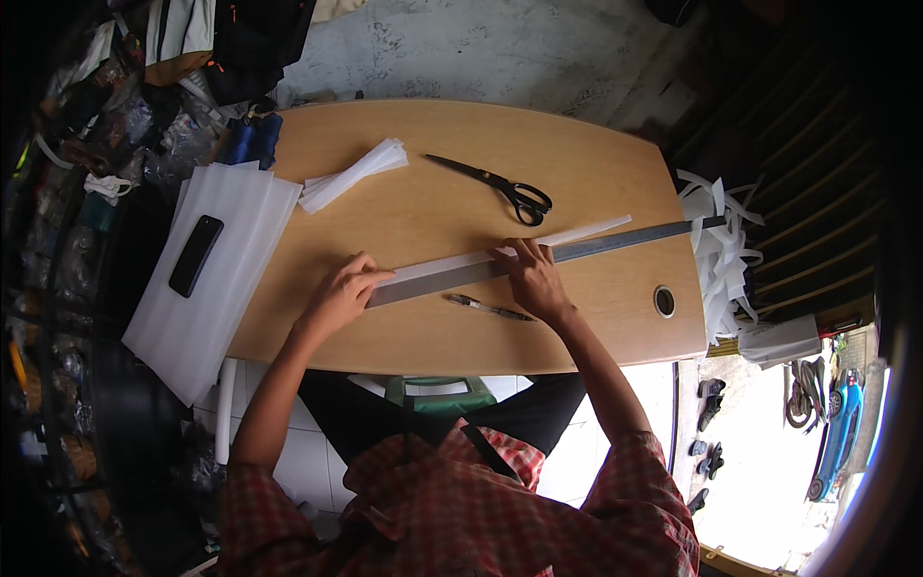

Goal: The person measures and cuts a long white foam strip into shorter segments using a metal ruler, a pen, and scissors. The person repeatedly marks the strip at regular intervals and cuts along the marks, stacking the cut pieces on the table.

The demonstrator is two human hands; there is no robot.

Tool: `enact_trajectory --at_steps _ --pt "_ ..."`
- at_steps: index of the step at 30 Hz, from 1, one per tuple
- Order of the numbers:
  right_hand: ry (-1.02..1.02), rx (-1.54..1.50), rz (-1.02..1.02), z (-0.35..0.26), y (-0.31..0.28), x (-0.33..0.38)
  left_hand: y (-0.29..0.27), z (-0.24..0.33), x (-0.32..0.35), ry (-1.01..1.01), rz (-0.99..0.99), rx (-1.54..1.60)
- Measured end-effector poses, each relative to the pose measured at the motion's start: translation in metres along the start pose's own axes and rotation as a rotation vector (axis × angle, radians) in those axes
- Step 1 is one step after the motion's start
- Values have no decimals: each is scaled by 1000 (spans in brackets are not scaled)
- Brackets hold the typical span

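A long grey metal ruler point(437, 285) lies slantwise across the table, with a narrow white foam strip point(584, 229) along its far edge. At the ruler's left end, my left hand point(343, 293) is closed, fingertips pinching the strip's end beside the ruler. My right hand point(535, 277) reaches over the middle of the ruler, its bent fingers pressed together on the strip. The palm side of both hands is hidden. A pen point(488, 307) lies just on the near side of the ruler, between my hands. Beyond my right hand rest black-handled scissors point(500, 186), blades pointing left.
White foam sheets point(245, 216) overhang the table's left edge, a black phone point(196, 256) on top. Cut foam pieces point(356, 175) lie near a blue thread spool point(252, 140). A cable hole point(664, 301) pierces the wooden table point(596, 337). White strips point(721, 260) hang beyond the right edge.
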State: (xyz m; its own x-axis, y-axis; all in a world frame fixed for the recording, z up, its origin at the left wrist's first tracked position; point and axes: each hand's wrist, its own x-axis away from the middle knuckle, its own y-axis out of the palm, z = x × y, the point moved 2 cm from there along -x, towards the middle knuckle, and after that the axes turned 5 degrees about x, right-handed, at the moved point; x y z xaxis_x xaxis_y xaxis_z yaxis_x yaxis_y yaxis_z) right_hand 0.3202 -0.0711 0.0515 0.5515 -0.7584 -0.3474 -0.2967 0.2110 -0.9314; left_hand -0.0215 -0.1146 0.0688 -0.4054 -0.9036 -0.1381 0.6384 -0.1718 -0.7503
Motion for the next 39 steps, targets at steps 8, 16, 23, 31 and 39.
enact_trajectory --at_steps 8,16,23,31,39 --pt "-30 73 74 -3 6 9 16 18 -10 207 70 -168" --pt "-76 76 79 1 6 9 52 43 -48 317 41 -137" --pt "-42 40 65 -1 5 9 76 46 -66 351 104 -68" --pt "161 -147 -249 -30 -39 26 81 44 -71 303 122 -13" --pt "211 -253 -312 -14 -51 53 89 39 -71 315 137 61"
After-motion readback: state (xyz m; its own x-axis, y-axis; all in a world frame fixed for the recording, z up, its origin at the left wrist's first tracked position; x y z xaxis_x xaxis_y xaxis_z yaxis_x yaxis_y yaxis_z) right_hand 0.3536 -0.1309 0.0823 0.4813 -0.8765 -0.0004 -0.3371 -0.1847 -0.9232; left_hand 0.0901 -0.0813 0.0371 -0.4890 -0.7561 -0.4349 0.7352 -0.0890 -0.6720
